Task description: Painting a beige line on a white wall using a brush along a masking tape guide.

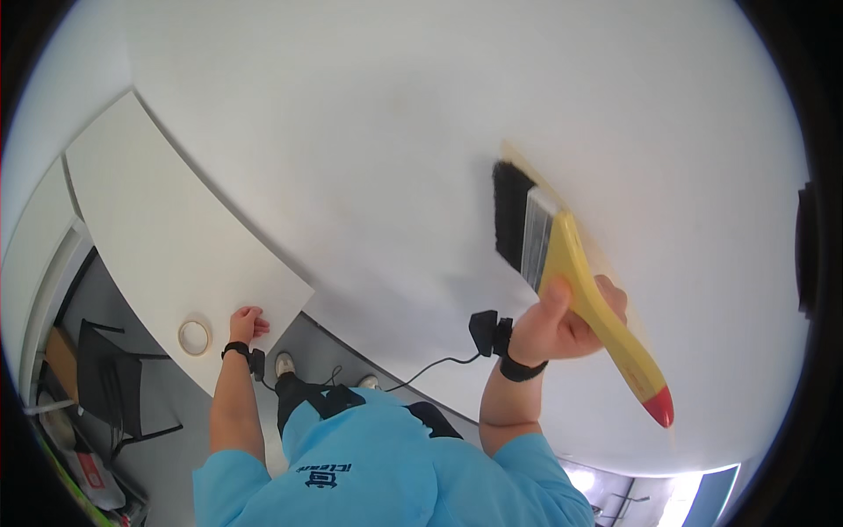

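My right hand (566, 321) is wrapped round the yellow handle of a wide paintbrush (575, 263), thumb on its near side. The brush has black bristles, a silvery metal band and a red handle end. Its bristles lie at or close to the white wall (369, 158); I cannot tell whether they touch. A pale beige strip shows along the far edge of the brush. Over the white table (176, 220) rests my left hand (250, 325), its fingers loosely bent and nothing in it. Beside it on the tabletop lies a roll of beige tape (194, 337).
A black chair (114, 378) stands on the grey floor left of the table. Bags and other items (92, 465) are heaped at the lower left. A cable (430, 362) runs from the black device on my right wrist. The table's corner lies close to the wall.
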`<state>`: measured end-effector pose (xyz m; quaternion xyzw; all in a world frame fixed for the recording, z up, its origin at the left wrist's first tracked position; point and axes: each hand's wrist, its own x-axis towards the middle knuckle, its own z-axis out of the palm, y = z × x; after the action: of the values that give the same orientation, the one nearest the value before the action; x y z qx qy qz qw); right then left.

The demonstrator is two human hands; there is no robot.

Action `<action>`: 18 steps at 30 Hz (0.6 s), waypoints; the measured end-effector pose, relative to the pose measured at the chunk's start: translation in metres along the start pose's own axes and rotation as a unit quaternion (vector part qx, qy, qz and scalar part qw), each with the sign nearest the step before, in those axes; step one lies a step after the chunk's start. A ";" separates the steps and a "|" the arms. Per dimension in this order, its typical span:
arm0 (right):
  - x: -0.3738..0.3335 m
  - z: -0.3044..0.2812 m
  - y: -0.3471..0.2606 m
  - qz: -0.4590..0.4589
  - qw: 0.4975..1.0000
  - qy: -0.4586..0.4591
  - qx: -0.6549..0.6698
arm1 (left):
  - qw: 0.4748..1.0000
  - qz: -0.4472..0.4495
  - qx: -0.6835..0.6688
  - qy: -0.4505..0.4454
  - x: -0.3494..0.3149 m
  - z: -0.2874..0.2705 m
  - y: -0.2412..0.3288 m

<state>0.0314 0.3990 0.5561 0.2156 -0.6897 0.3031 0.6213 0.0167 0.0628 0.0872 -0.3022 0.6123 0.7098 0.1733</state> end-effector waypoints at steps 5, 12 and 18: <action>0.007 0.017 0.000 0.052 0.995 0.085 -0.025 | 1.000 -0.007 0.005 -0.009 -0.006 0.001 0.006; 0.001 0.014 0.003 0.035 0.997 0.062 -0.037 | 1.000 -0.018 0.010 0.002 -0.010 0.004 0.010; 0.008 0.014 0.000 0.034 0.999 0.037 -0.015 | 1.000 -0.016 0.006 0.009 -0.010 0.005 0.011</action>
<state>0.0204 0.3900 0.5631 0.1711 -0.6779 0.3211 0.6388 0.0166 0.0673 0.1027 -0.3176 0.6132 0.7002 0.1811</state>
